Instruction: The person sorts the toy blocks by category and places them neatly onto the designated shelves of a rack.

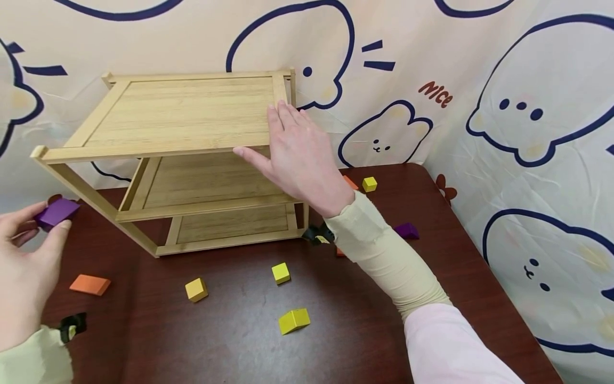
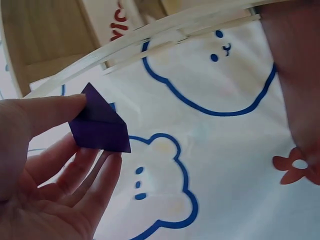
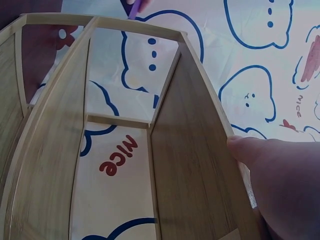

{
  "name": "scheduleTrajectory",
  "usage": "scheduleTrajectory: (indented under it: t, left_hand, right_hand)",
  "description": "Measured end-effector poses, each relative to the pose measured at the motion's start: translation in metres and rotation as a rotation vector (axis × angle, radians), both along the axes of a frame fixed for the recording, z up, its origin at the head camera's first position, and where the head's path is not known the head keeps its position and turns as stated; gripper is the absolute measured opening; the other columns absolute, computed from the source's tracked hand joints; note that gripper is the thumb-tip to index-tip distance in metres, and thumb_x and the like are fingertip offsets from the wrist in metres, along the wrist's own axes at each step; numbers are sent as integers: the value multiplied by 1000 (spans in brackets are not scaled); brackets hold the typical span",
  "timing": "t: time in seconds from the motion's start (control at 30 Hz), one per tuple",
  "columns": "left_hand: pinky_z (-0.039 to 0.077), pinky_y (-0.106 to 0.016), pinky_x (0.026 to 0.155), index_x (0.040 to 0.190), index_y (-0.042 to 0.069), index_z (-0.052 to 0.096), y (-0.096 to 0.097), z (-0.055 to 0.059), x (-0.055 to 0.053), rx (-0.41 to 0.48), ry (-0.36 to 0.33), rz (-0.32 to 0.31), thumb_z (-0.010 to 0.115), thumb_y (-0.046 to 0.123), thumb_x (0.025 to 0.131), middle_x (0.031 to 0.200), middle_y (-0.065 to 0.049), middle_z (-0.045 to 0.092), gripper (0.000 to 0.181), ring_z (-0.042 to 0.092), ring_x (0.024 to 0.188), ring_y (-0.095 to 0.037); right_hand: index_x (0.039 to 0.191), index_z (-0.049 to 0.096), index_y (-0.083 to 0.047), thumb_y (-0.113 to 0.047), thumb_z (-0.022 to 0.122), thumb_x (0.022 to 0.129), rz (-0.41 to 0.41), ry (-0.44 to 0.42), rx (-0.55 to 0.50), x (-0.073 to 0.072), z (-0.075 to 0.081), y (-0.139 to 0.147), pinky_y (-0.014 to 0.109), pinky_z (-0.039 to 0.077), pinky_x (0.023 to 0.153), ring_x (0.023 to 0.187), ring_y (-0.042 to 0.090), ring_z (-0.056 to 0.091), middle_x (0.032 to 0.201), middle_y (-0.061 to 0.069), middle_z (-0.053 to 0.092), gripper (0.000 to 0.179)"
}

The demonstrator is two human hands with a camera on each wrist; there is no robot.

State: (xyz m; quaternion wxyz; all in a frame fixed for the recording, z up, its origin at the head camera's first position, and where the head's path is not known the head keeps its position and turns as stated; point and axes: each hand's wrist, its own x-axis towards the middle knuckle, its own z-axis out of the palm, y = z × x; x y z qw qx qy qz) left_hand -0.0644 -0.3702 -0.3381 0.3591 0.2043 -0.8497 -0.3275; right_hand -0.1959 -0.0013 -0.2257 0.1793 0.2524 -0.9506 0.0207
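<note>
A small wooden shelf rack (image 1: 201,112) with three tiers stands on the dark table. My right hand (image 1: 302,154) lies with straight fingers on the right end of its top board. In the right wrist view, the thumb (image 3: 270,170) touches the board's front edge. Left of the rack, my left hand (image 1: 29,256) pinches a purple wedge-shaped block (image 1: 56,212) between thumb and fingers, held above the table. The left wrist view shows this purple block (image 2: 100,122) from another side, its slanted faces meeting at a ridge.
On the table (image 1: 230,341) lie an orange block (image 1: 90,285), a yellow-orange cube (image 1: 196,289), a yellow cube (image 1: 280,273) and a yellow-green block (image 1: 294,321). Right of the rack are another yellow cube (image 1: 369,184) and a purple block (image 1: 406,231). A printed cloth (image 1: 479,80) hangs behind.
</note>
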Motion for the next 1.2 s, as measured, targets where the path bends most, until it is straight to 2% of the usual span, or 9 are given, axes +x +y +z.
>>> scheduleTrajectory:
  t: [0.17,0.4,0.53,0.8,0.93,1.03,1.1,1.2]
  left_hand:
    - [37,-17,109,141,10,62,-2,3,4,-32,59,-18,66,8,97,125,20,53,44,49,114,8]
    - [37,-18,109,140,14,63,11,17,14,-51,43,17,67,7,97,136,8,59,44,50,119,10]
    - [37,-17,109,139,13,64,23,25,20,-60,57,4,69,4,96,139,4,59,44,50,119,12]
    - [39,-20,108,136,14,67,30,38,22,-115,147,-119,74,-2,91,135,8,62,48,55,118,5]
    - [41,-21,107,134,16,68,36,51,17,-127,182,-178,74,0,91,133,10,63,46,58,117,2]
    - [41,-21,107,136,18,67,43,61,12,-171,193,-221,73,0,92,134,11,62,47,58,119,1]
    - [40,-21,107,137,17,66,46,67,10,-207,220,-266,72,-2,92,136,9,61,49,58,121,0]
    - [40,-22,107,135,13,68,48,74,5,-203,267,-329,72,-6,91,136,6,61,48,58,123,-3]
  right_hand:
    - [157,35,0,-80,20,95,2,5,7,1,-2,-1,33,16,123,149,25,30,160,17,36,102]
    - [157,34,0,-80,19,95,4,-5,13,1,-4,-1,33,15,123,149,26,30,160,17,35,101]
    - [157,34,0,-80,19,95,4,-14,16,1,-5,-1,32,15,123,150,26,30,161,17,35,102]
    - [155,37,1,-79,21,96,19,14,2,0,-7,-2,32,16,123,149,26,32,159,17,37,101]
    - [154,39,1,-79,22,96,18,32,-3,-1,-5,-1,32,16,123,148,26,33,158,18,39,101]
    - [155,38,0,-80,21,95,4,21,-2,-2,-2,-1,33,16,123,149,26,32,159,17,38,102]
    - [156,36,0,-81,20,95,-1,9,1,-2,-1,-1,33,15,123,149,25,31,160,17,37,103]
    - [157,35,-1,-81,19,94,-7,-8,7,-2,0,-1,33,15,123,150,25,29,160,17,36,103]
